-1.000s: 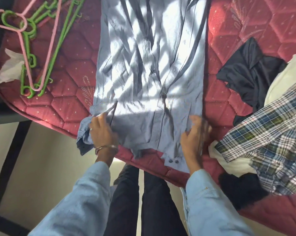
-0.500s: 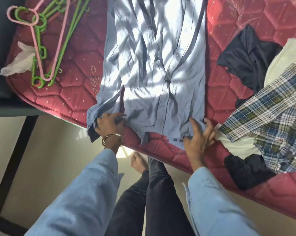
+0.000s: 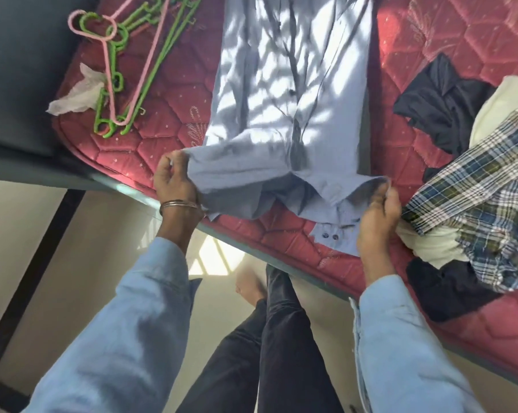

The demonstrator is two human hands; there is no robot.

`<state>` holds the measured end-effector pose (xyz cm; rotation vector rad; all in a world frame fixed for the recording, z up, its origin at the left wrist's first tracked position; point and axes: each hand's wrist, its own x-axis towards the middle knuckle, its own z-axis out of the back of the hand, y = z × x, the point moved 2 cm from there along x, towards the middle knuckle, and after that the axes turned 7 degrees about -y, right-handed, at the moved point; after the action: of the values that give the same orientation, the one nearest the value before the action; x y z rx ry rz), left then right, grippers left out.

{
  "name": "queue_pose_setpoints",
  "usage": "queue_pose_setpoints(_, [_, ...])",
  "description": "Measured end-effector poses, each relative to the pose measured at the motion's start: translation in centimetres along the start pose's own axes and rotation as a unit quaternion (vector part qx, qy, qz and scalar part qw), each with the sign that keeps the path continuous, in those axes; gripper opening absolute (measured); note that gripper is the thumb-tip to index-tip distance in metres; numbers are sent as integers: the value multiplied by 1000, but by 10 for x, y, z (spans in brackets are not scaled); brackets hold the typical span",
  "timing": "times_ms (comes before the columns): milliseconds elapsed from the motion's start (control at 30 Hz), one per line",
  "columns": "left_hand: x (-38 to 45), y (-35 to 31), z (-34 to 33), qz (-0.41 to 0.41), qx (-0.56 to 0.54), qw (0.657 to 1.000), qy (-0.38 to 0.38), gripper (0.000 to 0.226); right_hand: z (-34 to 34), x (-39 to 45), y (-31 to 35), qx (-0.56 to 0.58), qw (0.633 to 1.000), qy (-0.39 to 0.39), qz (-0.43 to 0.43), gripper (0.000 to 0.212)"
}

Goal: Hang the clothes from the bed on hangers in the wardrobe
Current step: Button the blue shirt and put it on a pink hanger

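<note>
We stand at the edge of the red quilted mattress, looking down. The light blue shirt lies flat along it, dappled with sunlight and shadow, its near end lifted off the mattress surface. Our left hand grips the near left corner of the shirt, fingers curled with the cloth bunched between thumb and fingers; a metal bangle sits on that wrist. Our right hand grips the near right edge, fingers curled up and pinching a fold of the cloth. Between the two hands the fabric hangs in a loose fold, and a cuff with two dark buttons lies on the mattress edge just beside the right hand.

Far left, a bundle of green hangers with a pink hanger laid across them rests on the mattress, touching a crumpled white tissue at the corner. To the right, well apart from the hangers, sits a heap of clothes: a plaid shirt on top, a dark garment behind it, cream cloth under the plaid, and another dark piece at the near edge. The plaid shirt touches our right hand.
</note>
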<state>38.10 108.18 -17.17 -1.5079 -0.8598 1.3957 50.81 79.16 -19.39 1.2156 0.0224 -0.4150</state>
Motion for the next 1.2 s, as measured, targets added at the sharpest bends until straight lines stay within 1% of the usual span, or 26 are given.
queue_pose_setpoints(33, [0, -5, 3, -28, 38, 999, 24, 26, -4, 0, 7, -5, 1000, 22, 17, 13])
queue_pose_setpoints(100, [-3, -12, 11, -85, 153, 979, 102, 19, -11, -3, 18, -84, 985, 136, 64, 7])
queue_pose_setpoints(133, [-4, -14, 16, -111, 232, 954, 157, 7, -14, -4, 20, -158, 963, 204, 80, 27])
queue_pose_setpoints(167, [-3, -11, 21, -130, 325, 912, 215, 16, -16, -4, 17, -259, 923, 265, 108, 47])
queue_pose_setpoints(200, [-3, -7, 25, -143, 433, 844, 282, 43, -16, -7, 14, -367, 871, 301, 124, 59])
queue_pose_setpoints(233, [-1, 0, 30, -144, 536, 760, 339, 67, -13, -9, 11, -460, 823, 306, 135, 60])
queue_pose_setpoints(267, [0, 3, 36, -138, 617, 684, 364, 82, -6, -7, 10, -507, 810, 270, 118, 54])
queue_pose_setpoints(300, [4, 4, 41, -137, 668, 637, 360, 87, 2, -2, 10, -519, 821, 221, 84, 45])
queue_pose_setpoints(333, [7, 3, 45, -136, 690, 624, 341, 87, 13, 3, 9, -522, 835, 164, 64, 39])
queue_pose_setpoints(367, [11, 3, 51, -134, 695, 631, 318, 84, 23, 6, 6, -536, 832, 113, 88, 38])
queue_pose_setpoints(400, [13, 2, 56, -130, 701, 636, 296, 82, 32, 6, 2, -564, 808, 82, 152, 43])
queue_pose_setpoints(467, [14, 9, 67, -125, 742, 599, 274, 82, 42, -5, -9, -619, 736, 68, 264, 56])
queue_pose_setpoints(500, [14, 17, 72, -123, 762, 572, 277, 84, 44, -14, -16, -644, 706, 82, 285, 59])
queue_pose_setpoints(533, [11, 26, 75, -111, 780, 550, 277, 86, 43, -22, -23, -675, 677, 110, 272, 59])
queue_pose_setpoints(567, [10, 37, 78, -79, 787, 546, 277, 85, 42, -29, -30, -704, 648, 130, 259, 56])
queue_pose_setpoints(600, [5, 44, 77, -31, 787, 555, 269, 83, 39, -33, -37, -714, 640, 157, 238, 52])
queue_pose_setpoints(667, [-7, 52, 62, 34, 794, 568, 215, 70, 27, -37, -40, -680, 665, 196, 238, 45])
queue_pose_setpoints(733, [-31, 43, 31, -4, 821, 548, 160, 51, 11, -40, -34, -628, 700, 212, 266, 40])
queue_pose_setpoints(800, [-48, 34, -3, -114, 827, 530, 147, 45, -4, -39, -26, -554, 748, 232, 282, 46])
queue_pose_setpoints(833, [-53, 33, -20, -171, 802, 549, 160, 47, -13, -36, -21, -501, 779, 247, 285, 49])
queue_pose_setpoints(867, [-54, 37, -35, -217, 764, 572, 205, 47, -23, -32, -15, -437, 814, 262, 278, 51])
queue_pose_setpoints(900, [-52, 42, -50, -231, 704, 617, 266, 43, -35, -29, -8, -372, 849, 272, 260, 51])
queue_pose_setpoints(967, [-44, 52, -79, -177, 585, 707, 357, 45, -60, -19, 1, -294, 889, 274, 219, 44])
queue_pose_setpoints(1033, [-32, 59, -101, -163, 533, 752, 352, 46, -85, -12, 7, -267, 903, 258, 215, 31])
queue_pose_setpoints(1100, [-19, 67, -117, -169, 520, 777, 312, 44, -112, -6, 10, -246, 912, 262, 199, 24])
queue_pose_setpoints(1200, [1, 89, -132, -99, 507, 813, 269, 38, -142, 5, 7, -274, 909, 259, 178, 25])
